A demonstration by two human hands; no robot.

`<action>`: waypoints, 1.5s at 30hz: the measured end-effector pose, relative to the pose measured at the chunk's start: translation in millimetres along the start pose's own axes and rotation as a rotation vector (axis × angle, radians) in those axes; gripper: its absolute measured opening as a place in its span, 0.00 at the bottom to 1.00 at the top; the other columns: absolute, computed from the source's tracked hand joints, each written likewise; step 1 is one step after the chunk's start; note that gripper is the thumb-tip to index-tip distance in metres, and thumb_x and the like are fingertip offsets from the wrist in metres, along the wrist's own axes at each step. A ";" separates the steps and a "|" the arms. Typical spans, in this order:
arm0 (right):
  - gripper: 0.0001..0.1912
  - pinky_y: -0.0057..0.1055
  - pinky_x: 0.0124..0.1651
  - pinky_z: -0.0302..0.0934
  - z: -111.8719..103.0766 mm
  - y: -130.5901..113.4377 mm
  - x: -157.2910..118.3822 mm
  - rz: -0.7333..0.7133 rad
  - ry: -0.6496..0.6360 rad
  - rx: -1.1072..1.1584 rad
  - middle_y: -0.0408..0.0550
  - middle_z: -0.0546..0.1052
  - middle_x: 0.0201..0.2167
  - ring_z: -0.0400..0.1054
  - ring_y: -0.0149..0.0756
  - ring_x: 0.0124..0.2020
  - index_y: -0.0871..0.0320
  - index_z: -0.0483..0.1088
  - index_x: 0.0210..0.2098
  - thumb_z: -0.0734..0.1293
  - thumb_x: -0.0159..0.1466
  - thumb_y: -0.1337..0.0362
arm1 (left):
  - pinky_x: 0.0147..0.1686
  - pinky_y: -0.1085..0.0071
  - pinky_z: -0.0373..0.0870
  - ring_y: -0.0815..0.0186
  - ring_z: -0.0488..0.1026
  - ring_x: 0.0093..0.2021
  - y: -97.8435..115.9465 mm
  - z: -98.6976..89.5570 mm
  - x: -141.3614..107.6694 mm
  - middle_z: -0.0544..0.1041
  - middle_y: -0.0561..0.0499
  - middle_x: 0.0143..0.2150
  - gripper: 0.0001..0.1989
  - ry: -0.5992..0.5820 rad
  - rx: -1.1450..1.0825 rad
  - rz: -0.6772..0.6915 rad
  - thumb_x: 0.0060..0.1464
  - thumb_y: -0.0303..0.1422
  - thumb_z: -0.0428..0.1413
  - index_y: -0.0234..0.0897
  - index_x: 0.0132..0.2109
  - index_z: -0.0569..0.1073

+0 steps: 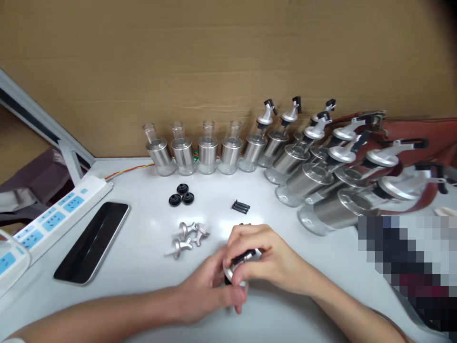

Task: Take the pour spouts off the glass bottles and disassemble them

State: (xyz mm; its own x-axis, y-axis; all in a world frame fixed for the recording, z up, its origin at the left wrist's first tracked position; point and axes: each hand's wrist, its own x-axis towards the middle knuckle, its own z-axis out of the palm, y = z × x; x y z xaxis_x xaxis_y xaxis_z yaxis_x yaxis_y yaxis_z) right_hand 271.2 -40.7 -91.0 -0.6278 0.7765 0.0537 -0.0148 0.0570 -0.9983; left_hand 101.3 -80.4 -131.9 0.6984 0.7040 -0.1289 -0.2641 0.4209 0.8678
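Above the near part of the table [285, 314], grasps a pour spout [230, 272] between left hand [207, 293] and right hand [266, 259], with fingers curled around it. Beyond, shows black pins [241, 207]; leftward, silver spout parts [177, 248] and three black stoppers [183, 189]; farther back, four open bottles [207, 152]; rightward, spout-fitted bottles [310, 181].

In front of you, the bottles [207, 151] look like clear glass wrapped in smooth, brushed metal. Your loose spouts [183, 231] have a silvery metallic finish; the black stoppers [187, 198] look like plastic. Your phone [92, 243] is glossy black, the power strip [53, 221] smooth white plastic, the tabletop [143, 238] pale and softly shiny, the backing [214, 57] matt brown cardboard.
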 end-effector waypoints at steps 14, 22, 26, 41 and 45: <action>0.11 0.28 0.42 0.68 4.0 1.1 -1.6 -0.278 -0.102 -0.334 0.52 0.72 0.40 0.69 0.35 0.42 0.59 0.80 0.34 0.67 0.64 0.60 | 0.32 0.68 0.70 0.67 0.72 0.29 2.7 1.7 4.6 0.72 0.52 0.28 0.21 -0.024 0.073 0.004 0.47 0.48 0.64 0.34 0.35 0.71; 0.29 0.33 0.36 0.53 13.0 11.0 0.0 -0.532 0.112 -0.998 0.48 0.72 0.27 0.62 0.34 0.31 0.63 0.71 0.31 0.53 0.70 0.46 | 0.16 0.78 0.47 0.76 0.50 0.20 9.5 6.5 2.4 0.53 0.61 0.18 0.15 0.104 0.392 -0.027 0.42 0.29 0.55 0.39 0.21 0.54; 0.31 0.32 0.31 0.45 15.0 11.6 -0.4 -0.595 0.157 -1.229 0.42 0.63 0.17 0.51 0.32 0.22 0.59 0.63 0.18 0.49 0.73 0.53 | 0.18 0.76 0.47 0.75 0.48 0.21 7.2 6.6 4.0 0.53 0.60 0.19 0.12 0.078 0.473 0.015 0.41 0.27 0.52 0.38 0.20 0.53; 0.31 0.31 0.29 0.45 15.4 22.6 -3.3 -0.661 0.186 -1.305 0.43 0.62 0.13 0.50 0.33 0.18 0.57 0.61 0.18 0.45 0.74 0.65 | 0.18 0.78 0.49 0.76 0.50 0.20 0.3 2.3 6.3 0.55 0.60 0.17 0.12 0.054 0.479 -0.037 0.40 0.26 0.52 0.37 0.19 0.55; 0.30 0.31 0.29 0.46 16.3 23.6 -4.0 -0.645 0.188 -1.310 0.42 0.63 0.13 0.51 0.32 0.17 0.57 0.61 0.18 0.44 0.74 0.66 | 0.19 0.78 0.50 0.76 0.50 0.20 -2.8 1.4 5.8 0.54 0.61 0.17 0.13 0.047 0.451 -0.016 0.40 0.26 0.53 0.37 0.19 0.54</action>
State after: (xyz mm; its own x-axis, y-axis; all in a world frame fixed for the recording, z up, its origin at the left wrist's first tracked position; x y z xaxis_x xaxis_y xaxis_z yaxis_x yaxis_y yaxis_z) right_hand 260.7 -52.7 -115.2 -0.6768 0.4590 0.5755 0.5173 0.8528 -0.0719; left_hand 107.0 -78.3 -134.4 0.6663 0.7292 -0.1562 0.0697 0.1477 0.9866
